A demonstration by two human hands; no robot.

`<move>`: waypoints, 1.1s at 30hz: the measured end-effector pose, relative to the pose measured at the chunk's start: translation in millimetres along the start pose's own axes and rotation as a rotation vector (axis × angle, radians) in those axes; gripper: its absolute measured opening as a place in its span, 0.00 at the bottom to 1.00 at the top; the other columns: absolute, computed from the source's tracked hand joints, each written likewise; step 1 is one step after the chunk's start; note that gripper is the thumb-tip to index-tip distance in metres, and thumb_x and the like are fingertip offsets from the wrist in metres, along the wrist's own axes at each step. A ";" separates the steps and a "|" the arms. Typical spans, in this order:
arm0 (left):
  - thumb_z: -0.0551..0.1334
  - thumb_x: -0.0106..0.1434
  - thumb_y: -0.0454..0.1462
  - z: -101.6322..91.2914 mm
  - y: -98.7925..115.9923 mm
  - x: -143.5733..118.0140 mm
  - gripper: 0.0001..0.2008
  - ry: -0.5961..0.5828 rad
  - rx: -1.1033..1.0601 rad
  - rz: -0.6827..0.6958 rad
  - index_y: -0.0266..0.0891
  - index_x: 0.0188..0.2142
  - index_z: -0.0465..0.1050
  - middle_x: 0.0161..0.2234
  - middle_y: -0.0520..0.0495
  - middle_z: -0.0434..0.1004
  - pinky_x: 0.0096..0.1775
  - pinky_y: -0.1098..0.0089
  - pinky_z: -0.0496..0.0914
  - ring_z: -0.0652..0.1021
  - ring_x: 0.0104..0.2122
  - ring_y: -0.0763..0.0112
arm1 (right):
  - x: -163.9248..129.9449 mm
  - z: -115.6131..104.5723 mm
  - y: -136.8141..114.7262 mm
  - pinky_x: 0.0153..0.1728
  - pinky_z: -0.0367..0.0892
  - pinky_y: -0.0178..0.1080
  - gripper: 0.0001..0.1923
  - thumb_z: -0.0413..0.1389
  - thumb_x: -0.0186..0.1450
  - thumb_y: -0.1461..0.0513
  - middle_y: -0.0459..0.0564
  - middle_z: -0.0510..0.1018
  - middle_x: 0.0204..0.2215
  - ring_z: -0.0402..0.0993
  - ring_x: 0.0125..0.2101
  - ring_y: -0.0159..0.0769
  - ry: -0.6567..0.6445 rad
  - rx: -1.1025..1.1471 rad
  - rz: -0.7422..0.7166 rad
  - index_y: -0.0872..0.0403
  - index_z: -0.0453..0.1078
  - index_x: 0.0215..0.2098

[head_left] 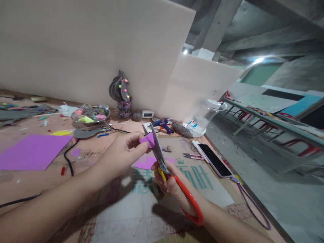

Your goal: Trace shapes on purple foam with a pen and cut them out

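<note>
Between the thumb and fingers of my left hand [130, 148] is a small purple paper piece [149, 139]. My right hand [168, 179] grips a pair of scissors [162, 162] with red-orange handles and a yellow part at the palm. The scissor blades stand apart and point up and away, right at the edge of the small purple piece. Whether they touch it I cannot tell. Below the hands, another purple paper piece [145, 163] lies on a pale printed sheet [118, 216] with green characters.
A large purple sheet [32, 152] lies at left. Behind are a bowl [73, 118] of colourful bits, a grey decorated ornament [118, 91], a blue glue gun [163, 125] and grey yarn [181, 129]. A phone [215, 160], small snips [194, 156] and a plastic jug [206, 114] stand right, near the table edge.
</note>
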State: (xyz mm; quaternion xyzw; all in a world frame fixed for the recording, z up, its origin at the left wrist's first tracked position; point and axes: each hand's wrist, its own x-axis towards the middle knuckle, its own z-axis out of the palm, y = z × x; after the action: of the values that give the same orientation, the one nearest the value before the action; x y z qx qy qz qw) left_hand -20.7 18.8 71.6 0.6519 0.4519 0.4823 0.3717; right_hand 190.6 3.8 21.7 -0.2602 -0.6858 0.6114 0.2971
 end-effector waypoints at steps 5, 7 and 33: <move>0.59 0.63 0.39 0.9 -0.5 -0.1 0.09 0.004 0.012 -0.001 0.40 0.26 0.69 0.26 0.54 0.74 0.30 0.73 0.66 0.75 0.28 0.72 | -0.8 0.4 -0.2 0.24 0.49 0.34 0.30 0.49 0.64 0.37 0.42 0.57 0.28 0.49 0.24 0.29 0.020 0.003 -0.005 0.51 0.61 0.50; 0.59 0.63 0.39 0.9 -2.0 -0.9 0.09 0.003 0.011 -0.007 0.40 0.27 0.69 0.26 0.54 0.75 0.31 0.73 0.66 0.75 0.29 0.72 | -0.8 0.5 -0.3 0.24 0.50 0.34 0.30 0.49 0.64 0.37 0.42 0.57 0.28 0.49 0.25 0.29 0.032 -0.012 -0.013 0.52 0.61 0.49; 0.58 0.64 0.42 -8.1 4.0 0.8 0.12 -0.076 0.079 -0.023 0.40 0.26 0.70 0.26 0.53 0.74 0.31 0.72 0.65 0.74 0.29 0.71 | -0.2 -2.7 4.8 0.21 0.48 0.33 0.31 0.50 0.63 0.37 0.41 0.56 0.26 0.47 0.22 0.27 0.019 -0.001 0.023 0.52 0.61 0.48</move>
State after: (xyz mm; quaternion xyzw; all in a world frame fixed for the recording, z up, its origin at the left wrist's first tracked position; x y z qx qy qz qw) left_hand -27.6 18.7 77.6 0.6788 0.4636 0.4346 0.3681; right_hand 192.6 6.1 17.0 -0.2741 -0.6802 0.6118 0.2966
